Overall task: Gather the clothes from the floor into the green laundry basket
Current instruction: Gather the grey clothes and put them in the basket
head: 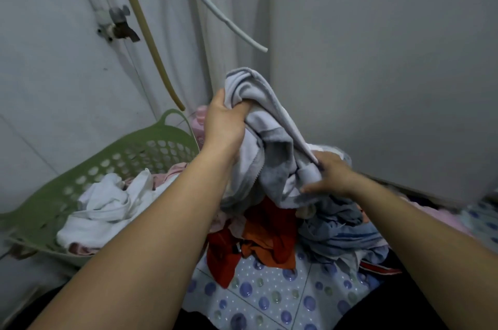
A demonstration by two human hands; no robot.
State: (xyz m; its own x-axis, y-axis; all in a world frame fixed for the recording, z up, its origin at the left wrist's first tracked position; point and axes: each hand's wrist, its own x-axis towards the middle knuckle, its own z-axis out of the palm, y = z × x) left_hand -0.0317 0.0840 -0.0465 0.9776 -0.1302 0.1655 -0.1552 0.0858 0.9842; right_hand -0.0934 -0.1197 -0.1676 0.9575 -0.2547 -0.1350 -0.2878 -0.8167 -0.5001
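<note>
Head view, near to far. Nearest the camera, a blue-and-white floor mat with bubble dots (pixel 269 294) shows a bare strip between the two forearms, the only uncovered floor in sight. Beyond it lies a heap of clothes: crumpled red and orange garments (pixel 258 238) in the middle and pale blue striped fabric (pixel 347 232) just to their right, touching them. At left, the green perforated plastic laundry basket (pixel 113 157) stands tilted against the pale wall, its looped handle uppermost; white and pink laundry (pixel 102 203) already fills it, and its near rim lies close beside the heap. Both arms reach forward over the pile. The left hand (pixel 223 124), raised highest, is clenched on the top of a white towel with grey stripes (pixel 269 146); the right hand (pixel 331 173), lower, grips a rolled edge of the same towel, which hangs above the heap between the hands. Behind the left hand a pink plastic bottle (pixel 198 124) stands in the corner. A beige hose (pixel 145 25) and a white pipe (pixel 215 3) hang against the walls, which close the space on the left, far and right sides.
</note>
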